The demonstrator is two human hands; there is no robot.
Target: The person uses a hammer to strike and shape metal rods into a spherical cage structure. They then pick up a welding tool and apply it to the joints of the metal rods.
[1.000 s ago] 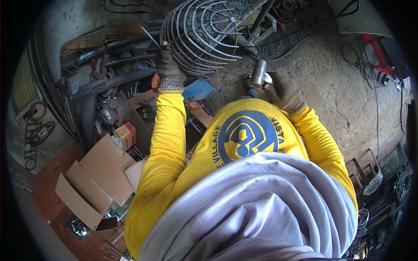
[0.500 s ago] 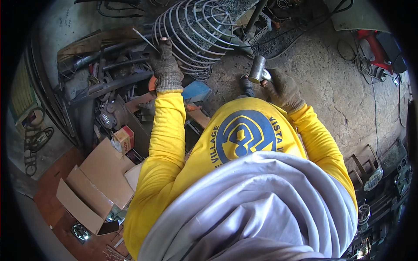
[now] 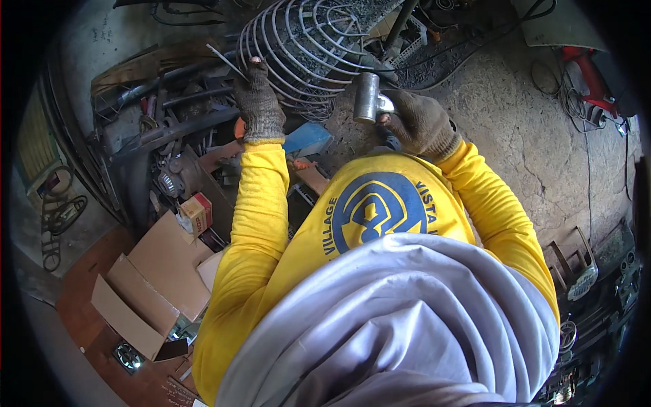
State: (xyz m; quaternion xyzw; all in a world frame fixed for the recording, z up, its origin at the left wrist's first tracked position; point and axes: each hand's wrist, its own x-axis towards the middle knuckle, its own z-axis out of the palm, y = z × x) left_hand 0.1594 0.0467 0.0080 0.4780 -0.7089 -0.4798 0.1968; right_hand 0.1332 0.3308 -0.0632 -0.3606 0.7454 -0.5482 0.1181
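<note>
A round wire fan guard (image 3: 308, 51) of grey metal rings stands at the top centre. My left hand (image 3: 259, 105), in a dark knit glove, grips its left rim beside a thin loose wire rod (image 3: 227, 61). My right hand (image 3: 419, 122), also gloved, holds a hammer with a steel cylindrical head (image 3: 367, 97), raised just right of the guard's lower edge. Yellow sleeves and a grey cloth cover the lower middle of the view.
Dark metal bars and scrap (image 3: 163, 115) lie at the left. An open cardboard box (image 3: 152, 285) and a small red box (image 3: 198, 211) sit at lower left. A blue piece (image 3: 306, 138) lies under the guard. A red power tool (image 3: 586, 78) with cables rests on cracked concrete at the right.
The view has shifted, with the guard and both hands now a little higher in the picture. The hammer head has risen and moved left, closer to the guard's lower edge.
</note>
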